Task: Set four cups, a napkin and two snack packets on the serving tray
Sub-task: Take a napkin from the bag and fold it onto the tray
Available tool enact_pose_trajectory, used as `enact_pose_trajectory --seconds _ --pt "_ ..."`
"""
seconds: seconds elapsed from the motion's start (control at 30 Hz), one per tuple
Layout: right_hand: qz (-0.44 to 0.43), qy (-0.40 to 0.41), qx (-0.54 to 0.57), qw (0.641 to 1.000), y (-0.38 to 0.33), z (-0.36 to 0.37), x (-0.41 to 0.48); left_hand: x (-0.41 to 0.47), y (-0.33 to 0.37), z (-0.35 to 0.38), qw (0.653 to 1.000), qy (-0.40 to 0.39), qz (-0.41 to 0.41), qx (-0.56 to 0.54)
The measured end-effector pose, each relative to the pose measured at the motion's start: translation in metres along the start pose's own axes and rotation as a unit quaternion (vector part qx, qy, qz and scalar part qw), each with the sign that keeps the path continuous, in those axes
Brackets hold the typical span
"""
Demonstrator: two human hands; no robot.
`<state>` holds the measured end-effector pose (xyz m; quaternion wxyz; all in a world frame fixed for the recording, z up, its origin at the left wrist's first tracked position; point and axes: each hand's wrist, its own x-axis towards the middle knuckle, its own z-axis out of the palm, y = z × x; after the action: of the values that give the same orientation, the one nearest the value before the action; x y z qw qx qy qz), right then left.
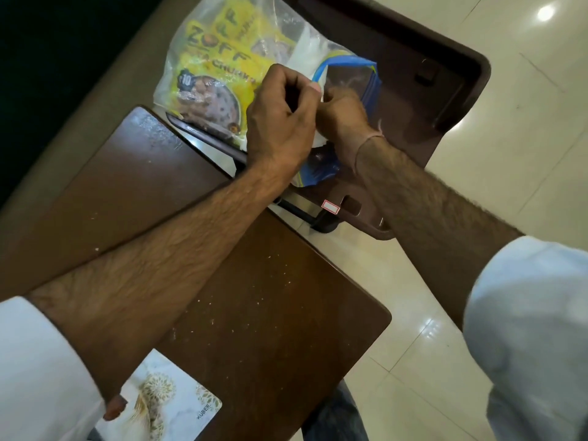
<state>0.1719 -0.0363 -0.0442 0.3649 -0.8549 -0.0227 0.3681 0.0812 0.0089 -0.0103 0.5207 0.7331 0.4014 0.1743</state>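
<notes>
A clear plastic zip bag (346,81) with a blue rim lies on a dark brown serving tray (445,71). Yellow snack packets (219,74) show through the bag's left part. Something white, maybe a napkin (305,58), is inside near the mouth. My left hand (280,122) pinches the bag's mouth with white material between its fingers. My right hand (343,113) is closed right beside it, partly hidden behind the left hand, gripping the same opening. No cups are in view.
A brown wooden tabletop (254,297) lies under my forearms, with a gap to the tray. A white patterned card or box (165,405) rests near my left elbow. Glossy cream floor tiles (525,138) stretch to the right.
</notes>
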Motion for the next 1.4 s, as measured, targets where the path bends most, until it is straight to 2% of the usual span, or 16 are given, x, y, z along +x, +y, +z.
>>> enact_pose_trajectory --seconds 0.2,0.37,0.47,0.6,0.73,0.77,0.8,0.83,0.9,0.93,1.03,1.1,1.13,1.2,1.27,1.4 --pt "0.075 0.007 0.260 0.963 0.032 -0.056 -0.033 -0.002 0.003 -0.006 0.999 -0.012 -0.037 -0.012" --pt "0.053 -0.040 0.329 0.942 0.059 -0.098 -0.095 -0.034 0.006 -0.020 0.993 -0.092 -0.040 -0.068" --pt "0.033 -0.078 0.354 0.931 0.070 -0.099 -0.133 -0.078 0.007 -0.035 0.974 -0.160 -0.082 -0.139" --pt "0.065 -0.138 0.401 0.903 0.080 -0.073 -0.182 -0.144 -0.006 -0.070 0.968 -0.173 -0.117 -0.139" --pt "0.116 -0.161 0.263 0.944 0.091 -0.030 -0.224 -0.200 -0.030 -0.118 0.973 -0.157 -0.163 -0.046" --pt "0.079 -0.139 0.197 0.967 0.092 -0.019 -0.233 -0.214 -0.039 -0.130 0.973 -0.150 -0.171 -0.036" --pt "-0.013 -0.103 0.108 0.989 0.090 -0.011 -0.240 -0.228 -0.048 -0.142 0.973 -0.145 -0.178 -0.027" --pt "-0.151 -0.082 -0.001 0.985 0.090 -0.004 -0.245 -0.242 -0.057 -0.153 0.973 -0.144 -0.182 -0.014" --pt "-0.409 -0.125 -0.197 0.882 0.084 0.007 -0.247 -0.268 -0.072 -0.170 0.973 -0.146 -0.178 0.025" --pt "-0.466 -0.196 -0.272 0.819 0.077 0.017 -0.248 -0.282 -0.080 -0.178 0.975 -0.136 -0.172 0.043" --pt "-0.470 -0.412 -0.467 0.626 0.062 0.060 -0.254 -0.324 -0.099 -0.198 0.979 -0.087 -0.185 0.028" --pt "-0.433 -0.491 -0.535 0.534 0.057 0.091 -0.257 -0.349 -0.111 -0.205 0.972 -0.056 -0.227 0.001" --pt "-0.425 -0.510 -0.553 0.503 0.054 0.108 -0.260 -0.362 -0.118 -0.209 0.965 -0.035 -0.259 -0.019" --pt "-0.402 -0.541 -0.556 0.486 0.047 0.140 -0.267 -0.387 -0.134 -0.217 0.942 0.026 -0.325 -0.073" --pt "-0.356 -0.563 -0.544 0.510 0.042 0.169 -0.272 -0.405 -0.151 -0.223 0.904 0.113 -0.388 -0.137" --pt "-0.318 -0.551 -0.520 0.570 0.044 0.227 -0.287 -0.431 -0.182 -0.238 0.775 0.268 -0.475 -0.319"
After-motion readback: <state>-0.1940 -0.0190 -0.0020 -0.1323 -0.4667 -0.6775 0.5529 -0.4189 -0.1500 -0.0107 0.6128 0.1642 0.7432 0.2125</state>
